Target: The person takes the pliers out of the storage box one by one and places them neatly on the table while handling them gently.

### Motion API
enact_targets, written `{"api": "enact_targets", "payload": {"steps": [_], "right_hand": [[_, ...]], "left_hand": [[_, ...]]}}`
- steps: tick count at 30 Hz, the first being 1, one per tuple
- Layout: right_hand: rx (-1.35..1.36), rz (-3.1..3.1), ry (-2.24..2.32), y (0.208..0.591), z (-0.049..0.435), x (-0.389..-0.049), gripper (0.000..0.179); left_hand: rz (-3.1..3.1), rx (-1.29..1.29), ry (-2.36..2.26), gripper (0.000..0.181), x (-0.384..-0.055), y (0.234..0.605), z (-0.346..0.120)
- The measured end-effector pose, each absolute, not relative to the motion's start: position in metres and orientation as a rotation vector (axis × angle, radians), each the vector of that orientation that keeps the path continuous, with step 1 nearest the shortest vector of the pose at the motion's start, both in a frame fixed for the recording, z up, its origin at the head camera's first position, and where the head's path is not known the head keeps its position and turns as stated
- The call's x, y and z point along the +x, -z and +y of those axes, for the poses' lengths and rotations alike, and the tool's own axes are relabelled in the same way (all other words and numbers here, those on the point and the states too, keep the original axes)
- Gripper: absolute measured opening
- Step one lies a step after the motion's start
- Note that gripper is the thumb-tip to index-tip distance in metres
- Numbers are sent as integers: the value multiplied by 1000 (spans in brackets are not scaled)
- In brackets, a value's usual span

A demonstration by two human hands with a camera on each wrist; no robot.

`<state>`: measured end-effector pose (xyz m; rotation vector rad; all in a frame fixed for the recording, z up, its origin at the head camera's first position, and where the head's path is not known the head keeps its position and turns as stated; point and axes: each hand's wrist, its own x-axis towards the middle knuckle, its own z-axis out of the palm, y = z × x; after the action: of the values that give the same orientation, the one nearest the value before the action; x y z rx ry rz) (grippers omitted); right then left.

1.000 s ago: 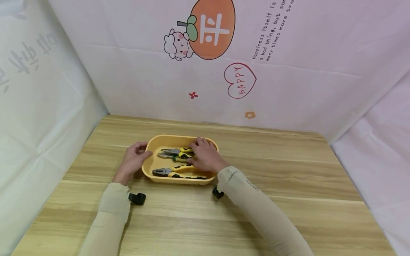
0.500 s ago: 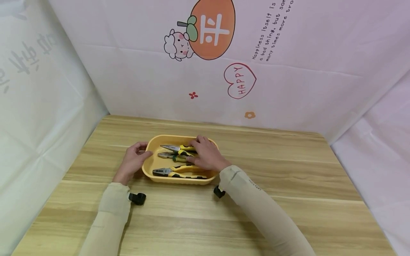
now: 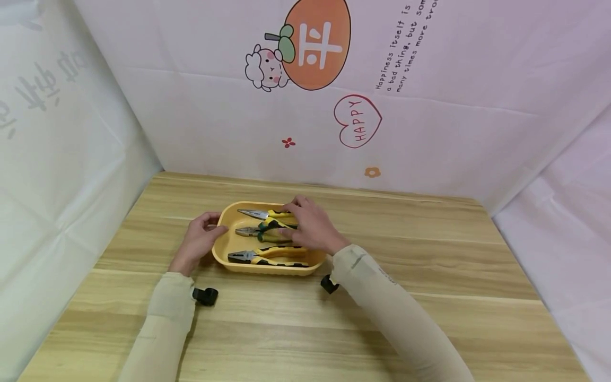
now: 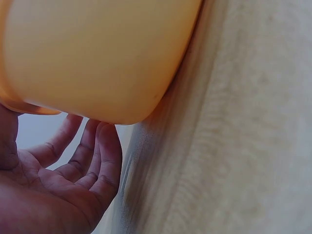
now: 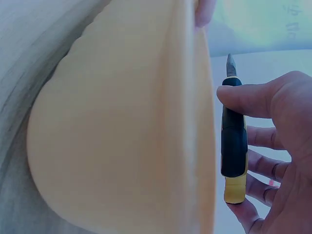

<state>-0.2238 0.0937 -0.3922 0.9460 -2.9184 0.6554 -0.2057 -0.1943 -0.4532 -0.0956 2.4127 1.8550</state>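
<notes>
A pair of long-nose pliers (image 3: 255,214) with yellow and black handles is in my right hand (image 3: 312,225), above the right part of a yellow plastic basket (image 3: 267,270). The right wrist view shows my thumb and fingers on the pliers' handles (image 5: 234,146), above the rim. Inside the basket lie green-handled pliers (image 3: 248,232) and, nearer the front, combination pliers (image 3: 243,257) with yellow and black handles. My left hand (image 3: 197,240) holds the basket's left end, thumb over the rim and curled fingers (image 4: 109,156) against the outer wall.
The basket stands on a wood-grain table (image 3: 267,329). A white printed cloth (image 3: 215,122) hangs behind the table, with more cloth at both sides. Black wrist cameras (image 3: 205,296) sit on both forearms.
My right hand has lifted the long-nose pliers up off the green-handled pair and moved slightly right and away. The left hand and basket have stayed in place.
</notes>
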Motion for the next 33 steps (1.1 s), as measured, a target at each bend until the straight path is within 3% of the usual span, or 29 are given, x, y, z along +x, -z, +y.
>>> {"api": "enact_targets", "payload": {"steps": [33], "right_hand": [[869,-2858,-639,371,131,-205,49]], "left_hand": [[2404,-108,-1864,45,-204,452,-193]]}}
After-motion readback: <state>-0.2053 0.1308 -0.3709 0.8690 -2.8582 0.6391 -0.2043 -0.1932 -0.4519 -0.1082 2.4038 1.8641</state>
